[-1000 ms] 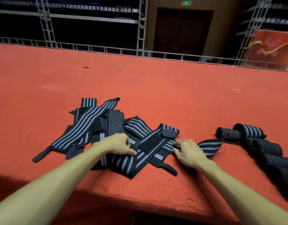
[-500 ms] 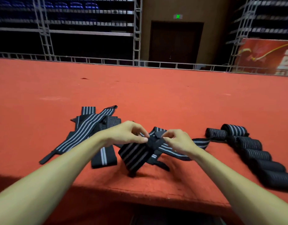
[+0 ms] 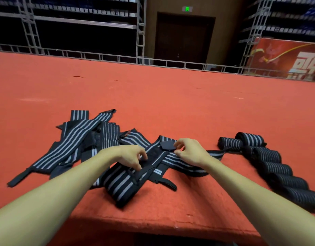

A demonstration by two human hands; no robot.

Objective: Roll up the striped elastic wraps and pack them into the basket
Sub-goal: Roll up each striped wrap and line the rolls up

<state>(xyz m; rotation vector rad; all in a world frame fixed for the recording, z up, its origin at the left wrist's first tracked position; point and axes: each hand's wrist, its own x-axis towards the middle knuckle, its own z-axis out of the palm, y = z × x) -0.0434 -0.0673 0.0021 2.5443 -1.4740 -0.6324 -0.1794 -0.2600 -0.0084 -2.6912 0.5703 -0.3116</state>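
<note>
A black elastic wrap with grey stripes (image 3: 121, 183) lies crumpled near the front edge of the red surface, its velcro tab (image 3: 167, 145) facing up. My left hand (image 3: 131, 157) pinches its dark velcro middle between thumb and curled fingers. My right hand (image 3: 190, 151) pinches the wrap at the tab's right edge. A loose pile of several unrolled striped wraps (image 3: 78, 139) is spread out to the left. On the right, several rolled wraps (image 3: 270, 164) lie in a row. No basket is in view.
The red carpeted platform (image 3: 170, 96) stretches far back to a low metal railing (image 3: 117, 58). Its front edge (image 3: 153, 228) runs just below my forearms. Scaffolding, a dark door and a red banner stand beyond.
Both hands lifted the middle wrap off the pile and brought it back down. It now lies flatter, and my hands have moved apart along it.
</note>
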